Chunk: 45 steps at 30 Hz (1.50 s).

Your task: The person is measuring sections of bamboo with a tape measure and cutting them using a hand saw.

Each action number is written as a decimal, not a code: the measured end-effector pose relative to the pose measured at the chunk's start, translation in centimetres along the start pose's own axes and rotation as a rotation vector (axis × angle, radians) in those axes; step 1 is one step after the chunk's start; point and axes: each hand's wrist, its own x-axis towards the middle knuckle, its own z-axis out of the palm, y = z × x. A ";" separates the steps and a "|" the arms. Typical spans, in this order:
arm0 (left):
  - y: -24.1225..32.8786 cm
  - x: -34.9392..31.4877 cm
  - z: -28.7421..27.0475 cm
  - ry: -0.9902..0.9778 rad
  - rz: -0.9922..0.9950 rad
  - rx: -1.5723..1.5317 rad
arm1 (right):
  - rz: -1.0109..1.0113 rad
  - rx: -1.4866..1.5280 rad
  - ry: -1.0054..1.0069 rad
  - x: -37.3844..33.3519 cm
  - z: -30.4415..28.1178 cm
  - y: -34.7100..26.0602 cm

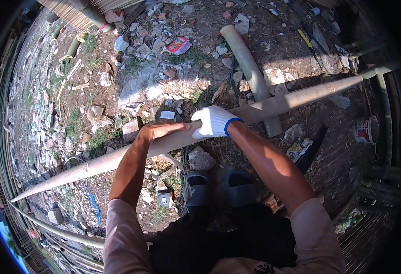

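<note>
Over the rubbly ground [132,86], I had the long bamboo pole [177,140] under both hands. Step in hand, by my judgement: keeping the pole steady. Doing it well probably meant using the gloved hand as anchor, keeping the bare palm light against splinters, and balancing the weight, since both ends ran long and could swing. Right hand [212,122], white glove with blue cuff: curled over the pole, gripping it. Left hand [159,131], bare: laid on the pole just left of the glove; couldn't tell whether its fingers closed underneath. Pole lay directly below both hands, slanting from near left to far right, crossing over the shorter bamboo piece [248,64] right of the glove; contact there unclear. My sandals [240,182] were on the near side, a stone [201,159] just beyond the left one.
</note>
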 end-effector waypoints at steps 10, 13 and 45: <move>-1.7 1.0 1.2 0.024 0.239 0.116 | -0.004 -0.473 0.305 -5.1 1.4 -0.4; -0.3 0.6 2.2 0.064 0.215 0.000 | -0.005 -0.380 0.265 -5.7 0.6 0.6; 7.4 1.1 3.3 0.150 0.289 0.035 | 1.130 -0.097 0.385 -38.0 28.0 4.6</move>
